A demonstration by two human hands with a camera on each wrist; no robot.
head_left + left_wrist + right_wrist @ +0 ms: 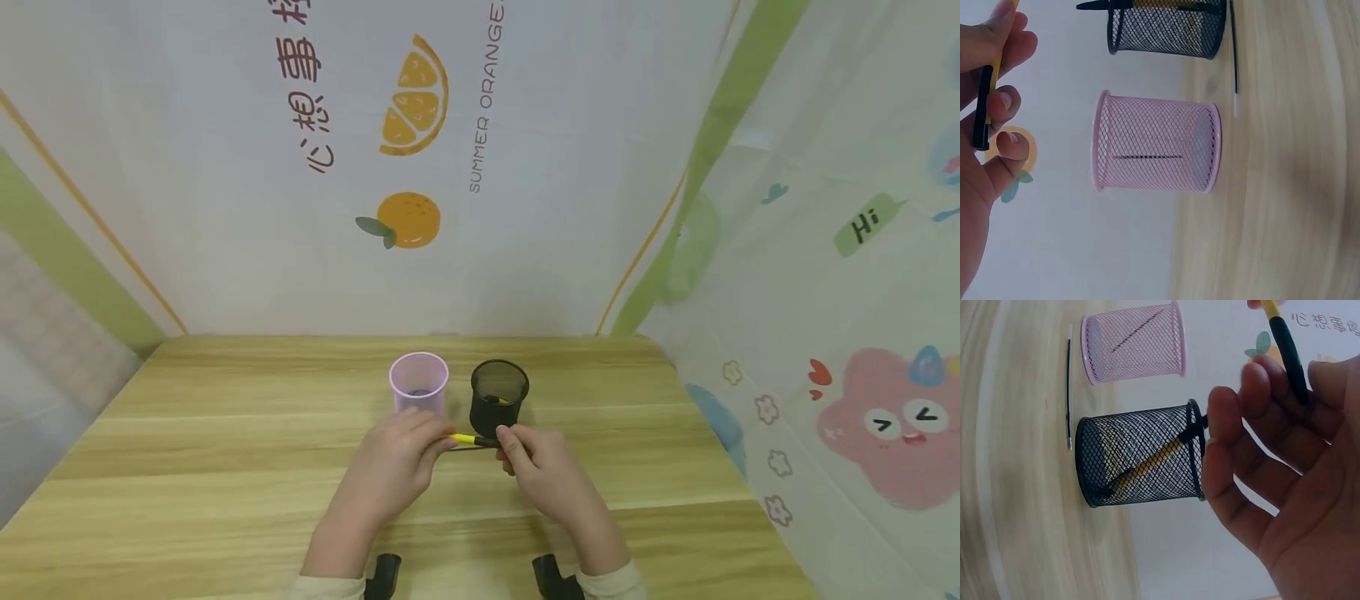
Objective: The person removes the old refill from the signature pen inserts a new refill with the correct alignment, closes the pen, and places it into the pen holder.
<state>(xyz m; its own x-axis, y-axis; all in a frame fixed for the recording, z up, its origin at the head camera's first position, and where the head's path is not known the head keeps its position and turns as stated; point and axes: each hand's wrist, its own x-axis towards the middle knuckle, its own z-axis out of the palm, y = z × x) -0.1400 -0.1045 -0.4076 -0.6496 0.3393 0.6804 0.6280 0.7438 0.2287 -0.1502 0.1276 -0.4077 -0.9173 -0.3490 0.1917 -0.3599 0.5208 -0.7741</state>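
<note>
Pen (462, 437) in yellow and black bridges two hands in the head view: the left hand (396, 460) pinches one end, the right hand (546, 471) pinches the other, black end. Holding it at both ends probably steadies it and would let the ends be turned or pulled against each other. It is held level above the bench (225, 450), near a pink cup (420, 373) and a black cup (492, 419), which stand upright side by side, perhaps so that either is within easy reach. A thin rod (472, 449) shows just below the pen, its ends masked by the hands.

The left wrist view gives what the head view hides: a black strip (982, 106), likely a clip, along the pen, with the left fingers bent about it. The rod proves to lie on the bench before the cups, with a white tip. A dark streak (1147, 157) shows through the pink mesh, perhaps another rod leaning inside.

The right wrist view best reveals a second pen (1154, 459) slanting inside the black cup, its black end jutting past the rim; from the head, only a glimpse of it appears.
</note>
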